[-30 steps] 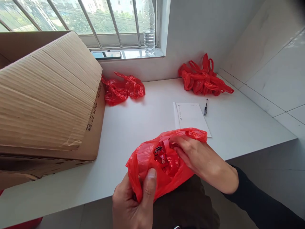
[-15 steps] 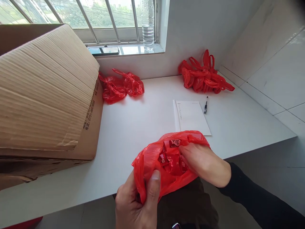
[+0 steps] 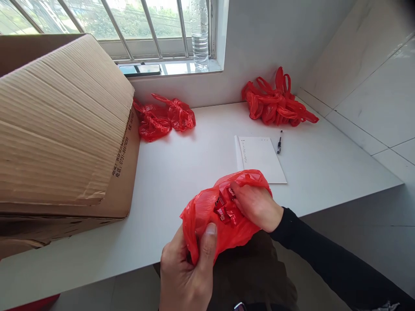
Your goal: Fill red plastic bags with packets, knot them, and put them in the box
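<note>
A red plastic bag (image 3: pixel 201 205) is held with its mouth open at the table's near edge. My left hand (image 3: pixel 191 268) grips the near left rim, thumb pressed over the folded plastic. Inside lie several small red-wrapped candies (image 3: pixel 223 213) with printed wrappers. My right hand (image 3: pixel 256 205) reaches into the bag from the right. Its fingertips are beside a candy (image 3: pixel 231 193), and most of the fingers are hidden by the hand and the plastic, so I cannot make out whether they hold anything.
A big open cardboard box (image 3: pixel 65 125) stands at left. Knotted red bags (image 3: pixel 165 116) sit beside it, with a red bag pile (image 3: pixel 275 101) at the back right. An open notebook (image 3: pixel 262 160) and a pen (image 3: pixel 279 142) lie behind my hands. A water bottle (image 3: pixel 200 41) and phone (image 3: pixel 139 69) rest on the windowsill.
My right hand has moved left and slightly up, deeper over the candies. The bag's right side has shifted left with it. My left hand keeps its grip.
</note>
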The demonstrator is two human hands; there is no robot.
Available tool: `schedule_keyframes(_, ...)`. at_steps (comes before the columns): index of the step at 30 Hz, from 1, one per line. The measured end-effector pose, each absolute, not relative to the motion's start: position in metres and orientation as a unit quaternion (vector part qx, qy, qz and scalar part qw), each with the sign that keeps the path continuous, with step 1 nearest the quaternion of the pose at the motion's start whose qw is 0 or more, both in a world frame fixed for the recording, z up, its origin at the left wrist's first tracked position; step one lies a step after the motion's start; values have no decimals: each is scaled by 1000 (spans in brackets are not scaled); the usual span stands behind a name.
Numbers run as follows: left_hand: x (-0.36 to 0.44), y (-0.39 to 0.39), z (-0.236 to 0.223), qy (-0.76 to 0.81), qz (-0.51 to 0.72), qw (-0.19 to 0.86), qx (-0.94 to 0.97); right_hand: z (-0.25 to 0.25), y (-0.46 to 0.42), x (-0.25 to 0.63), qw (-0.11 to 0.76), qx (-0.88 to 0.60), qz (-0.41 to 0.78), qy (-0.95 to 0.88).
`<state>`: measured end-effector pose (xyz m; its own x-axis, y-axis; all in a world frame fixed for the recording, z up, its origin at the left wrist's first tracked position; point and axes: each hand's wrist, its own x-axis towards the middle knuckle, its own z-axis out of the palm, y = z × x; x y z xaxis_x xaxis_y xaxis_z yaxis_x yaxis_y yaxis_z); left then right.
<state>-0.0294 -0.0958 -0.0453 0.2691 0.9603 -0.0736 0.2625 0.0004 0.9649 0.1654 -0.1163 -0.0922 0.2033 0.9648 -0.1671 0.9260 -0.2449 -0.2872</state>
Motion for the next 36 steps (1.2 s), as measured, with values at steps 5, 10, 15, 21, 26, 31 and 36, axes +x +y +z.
schedule_keyframes(5, -28, -94, -45, 497, 352, 500, 615, -76, -118, 163, 26, -776, 184, -603)
schedule_keyframes(10, -32, -87, -45, 489, 355, 480, 636, -64, -118, 157, 14, -768, 197, -609)
schedule_keyframes(15, -36, -88, -45, 501, 378, 454, 632, -62, -137, 156, 78, -729, 180, -655)
schedule_keyframes(21, -37, -97, -43, 531, 379, 448, 612, -74, -151, 153, 59, -688, 231, -685)
schedule_keyframes(26, -39, -95, -44, 527, 373, 447, 620, -82, -155, 155, 142, -681, 177, -697)
schedule_keyframes(31, -37, -96, -43, 514, 373, 459, 621, -87, -168, 166, 196, -644, 62, -737)
schedule_keyframes(36, -37, -96, -44, 506, 362, 469, 627, -89, -165, 165, 163, -672, 84, -717)
